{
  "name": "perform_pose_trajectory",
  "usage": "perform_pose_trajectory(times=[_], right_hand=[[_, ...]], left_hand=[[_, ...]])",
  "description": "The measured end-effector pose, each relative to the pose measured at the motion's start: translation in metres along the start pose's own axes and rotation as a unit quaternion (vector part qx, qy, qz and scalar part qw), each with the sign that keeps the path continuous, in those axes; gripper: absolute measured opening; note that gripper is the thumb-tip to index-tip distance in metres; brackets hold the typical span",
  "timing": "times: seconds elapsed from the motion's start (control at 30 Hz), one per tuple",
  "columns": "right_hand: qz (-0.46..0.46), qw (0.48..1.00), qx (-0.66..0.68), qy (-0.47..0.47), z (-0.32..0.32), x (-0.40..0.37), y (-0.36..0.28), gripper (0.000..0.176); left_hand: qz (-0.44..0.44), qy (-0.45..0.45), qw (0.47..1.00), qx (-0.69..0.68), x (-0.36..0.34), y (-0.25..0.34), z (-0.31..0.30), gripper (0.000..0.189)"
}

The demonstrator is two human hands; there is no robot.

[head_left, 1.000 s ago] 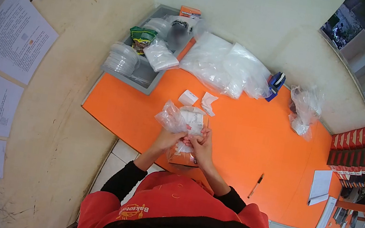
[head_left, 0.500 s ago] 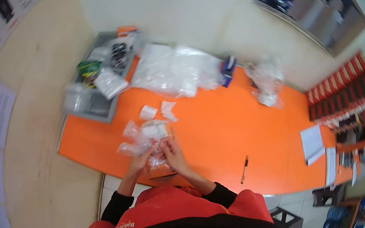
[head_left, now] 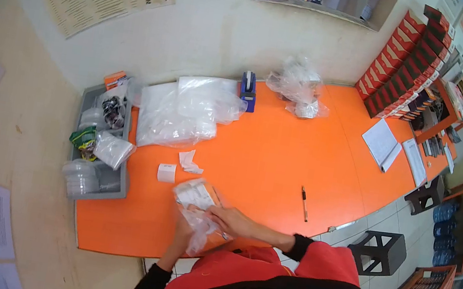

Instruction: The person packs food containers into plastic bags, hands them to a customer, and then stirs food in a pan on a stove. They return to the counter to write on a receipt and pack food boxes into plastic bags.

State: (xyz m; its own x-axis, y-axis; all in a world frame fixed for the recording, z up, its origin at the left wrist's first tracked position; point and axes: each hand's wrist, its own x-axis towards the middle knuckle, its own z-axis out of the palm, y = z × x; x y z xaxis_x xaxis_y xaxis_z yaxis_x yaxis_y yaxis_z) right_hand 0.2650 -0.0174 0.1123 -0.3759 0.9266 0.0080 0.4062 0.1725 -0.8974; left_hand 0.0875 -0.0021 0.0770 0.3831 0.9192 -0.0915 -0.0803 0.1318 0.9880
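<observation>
A package in clear plastic [head_left: 197, 193], with a white label and orange parts, lies at the near edge of the orange table. My left hand [head_left: 183, 231] is at its left side, its fingers partly hidden by crumpled clear plastic [head_left: 201, 229]. From the right, my right hand [head_left: 229, 221] presses its closed fingers on the plastic over the package. Just beyond the package are a small white label piece [head_left: 166, 172] and a crumpled white paper [head_left: 190, 161].
A grey tray [head_left: 121, 184] with bags and plastic containers stands at the left. Plastic sheets [head_left: 172, 114], a blue tape dispenser [head_left: 248, 93] and a clear bag [head_left: 298, 88] line the wall. A pen [head_left: 304, 204], notebook [head_left: 381, 144] and stacked red boxes [head_left: 391, 55] are rightward.
The head view has turned and shifted. The loose plastic that stuck out left of the package now lies over its near part, between my hands.
</observation>
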Motion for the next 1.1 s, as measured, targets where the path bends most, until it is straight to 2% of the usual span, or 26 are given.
perform_pose_trajectory(times=[0.03,0.07,0.13,0.2,0.23,0.27,0.37,0.43,0.6,0.77,0.8,0.87,0.93,0.97,1.0,1.03,1.07,1.1], right_hand=[[0.009,0.999,-0.009,0.045,-0.001,-0.013,0.001,0.009],[0.052,0.996,-0.001,0.079,0.0,-0.029,0.007,0.01],[0.153,0.979,0.023,0.132,-0.001,-0.057,0.008,0.011],[0.187,0.963,0.016,0.196,-0.005,-0.076,0.009,0.01],[0.163,0.957,-0.006,0.24,-0.006,-0.081,0.017,0.01],[0.163,0.948,-0.004,0.274,-0.009,-0.082,0.023,0.01],[0.146,0.915,-0.001,0.376,-0.031,-0.093,0.036,0.009],[0.117,0.889,-0.002,0.443,-0.05,-0.11,0.044,0.008],[0.186,0.853,0.088,0.479,-0.087,-0.174,0.072,0.006],[0.164,0.9,0.051,0.401,-0.149,-0.24,0.1,0.008],[0.178,0.909,0.042,0.374,-0.162,-0.261,0.11,0.009],[0.22,0.92,0.022,0.325,-0.185,-0.303,0.127,0.011],[0.3,0.939,-0.047,0.163,-0.204,-0.359,0.152,0.014],[0.301,0.946,-0.022,0.118,-0.204,-0.376,0.158,0.016],[0.303,0.95,0.002,0.072,-0.204,-0.393,0.165,0.018],[0.27,0.957,0.085,0.06,-0.198,-0.41,0.168,0.021],[0.269,0.954,0.123,0.037,-0.197,-0.421,0.169,0.022],[0.276,0.95,0.144,0.021,-0.195,-0.425,0.17,0.023]], left_hand=[[0.042,-0.022,0.998,0.041,0.002,0.004,0.008,0.018],[0.167,-0.05,0.965,0.194,0.002,0.009,0.019,0.02],[0.301,-0.111,0.891,0.322,0.009,0.001,0.038,0.022],[0.328,-0.184,0.88,0.29,0.026,-0.027,0.052,0.024],[0.358,-0.211,0.888,0.196,0.04,-0.058,0.059,0.026],[0.345,-0.245,0.891,0.164,0.048,-0.077,0.068,0.028],[0.296,-0.277,0.892,0.201,0.085,-0.085,0.095,0.034],[0.308,-0.248,0.887,0.237,0.122,-0.076,0.117,0.038],[0.368,-0.123,0.86,0.333,0.253,-0.067,0.18,0.047],[0.358,0.009,0.834,0.419,0.367,-0.08,0.229,0.056],[0.303,0.054,0.846,0.435,0.367,-0.065,0.248,0.062],[0.335,0.119,0.857,0.374,0.342,-0.041,0.283,0.064],[0.346,0.145,0.862,0.342,0.281,0.0,0.313,0.066],[0.344,0.14,0.866,0.335,0.242,0.008,0.33,0.066],[0.337,0.108,0.876,0.327,0.201,0.003,0.344,0.054],[0.315,0.025,0.889,0.331,0.159,-0.02,0.351,0.043],[0.279,-0.08,0.894,0.342,0.119,-0.058,0.354,0.032],[0.25,-0.208,0.87,0.37,0.085,-0.112,0.347,0.022]])
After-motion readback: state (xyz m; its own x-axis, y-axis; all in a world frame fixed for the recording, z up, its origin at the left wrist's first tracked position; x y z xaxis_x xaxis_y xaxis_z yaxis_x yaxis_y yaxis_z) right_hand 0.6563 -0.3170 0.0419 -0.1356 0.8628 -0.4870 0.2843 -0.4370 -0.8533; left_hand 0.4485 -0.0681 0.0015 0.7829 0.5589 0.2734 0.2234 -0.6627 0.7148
